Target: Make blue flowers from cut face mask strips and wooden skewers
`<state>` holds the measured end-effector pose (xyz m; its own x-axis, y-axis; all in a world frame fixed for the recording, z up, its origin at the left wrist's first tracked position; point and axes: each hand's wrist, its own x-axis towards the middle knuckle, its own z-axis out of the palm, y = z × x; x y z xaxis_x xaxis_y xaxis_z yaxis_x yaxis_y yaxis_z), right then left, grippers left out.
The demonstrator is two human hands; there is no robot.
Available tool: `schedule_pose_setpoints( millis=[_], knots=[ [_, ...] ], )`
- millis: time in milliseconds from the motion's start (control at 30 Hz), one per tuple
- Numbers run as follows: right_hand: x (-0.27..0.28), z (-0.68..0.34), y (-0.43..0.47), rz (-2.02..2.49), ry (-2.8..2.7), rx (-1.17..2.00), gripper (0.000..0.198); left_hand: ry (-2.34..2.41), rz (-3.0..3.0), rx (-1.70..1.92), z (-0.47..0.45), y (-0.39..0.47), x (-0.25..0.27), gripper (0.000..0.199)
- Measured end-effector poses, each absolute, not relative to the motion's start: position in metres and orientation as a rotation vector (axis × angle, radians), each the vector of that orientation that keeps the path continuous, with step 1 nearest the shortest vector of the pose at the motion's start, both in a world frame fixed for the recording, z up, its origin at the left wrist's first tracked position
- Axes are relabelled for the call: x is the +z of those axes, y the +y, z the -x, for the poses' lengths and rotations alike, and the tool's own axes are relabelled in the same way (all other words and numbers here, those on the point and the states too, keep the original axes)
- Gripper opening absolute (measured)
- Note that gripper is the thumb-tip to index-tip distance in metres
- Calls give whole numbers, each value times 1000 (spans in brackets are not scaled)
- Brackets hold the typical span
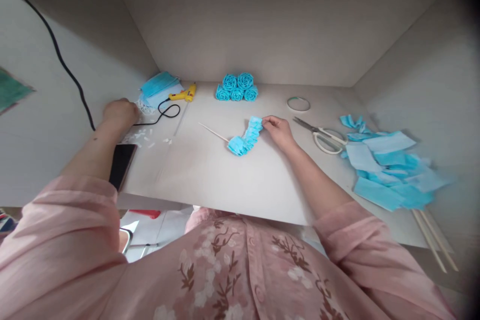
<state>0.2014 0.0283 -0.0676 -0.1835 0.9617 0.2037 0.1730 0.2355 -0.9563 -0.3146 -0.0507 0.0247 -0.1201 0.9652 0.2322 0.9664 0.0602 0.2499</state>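
Note:
My right hand pinches the free end of a pleated blue strip of mask-like fabric. The strip curves across the desk to a bunched end on a thin wooden stick, which points to the upper left. Over at the left wall, my left hand is beside a pile of white ear loops; its fingers are mostly hidden from this angle. A blue face mask lies just beyond that pile. Next to it rests a yellow glue gun on its side, with a black cord.
Several rolled blue fabric roses are stacked against the back. Scissors, a tape ring and cut blue pieces lie at right, with wooden sticks below. A dark phone and white scraps are left.

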Motion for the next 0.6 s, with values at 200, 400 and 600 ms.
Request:
schedule_pose_setpoints(
  millis=[200,400,600],
  knots=[
    [-69,-201,29,1105,-1557,1064,22,-2389,1857,-351,305,-58,30,48],
    [-69,-201,28,1121,-1562,1058,24,-2061,2098,-492,230,-55,26,24],
    [-67,-203,27,1061,-1546,1066,25,-1525,2721,-532,131,-60,-5,31]
  ],
)
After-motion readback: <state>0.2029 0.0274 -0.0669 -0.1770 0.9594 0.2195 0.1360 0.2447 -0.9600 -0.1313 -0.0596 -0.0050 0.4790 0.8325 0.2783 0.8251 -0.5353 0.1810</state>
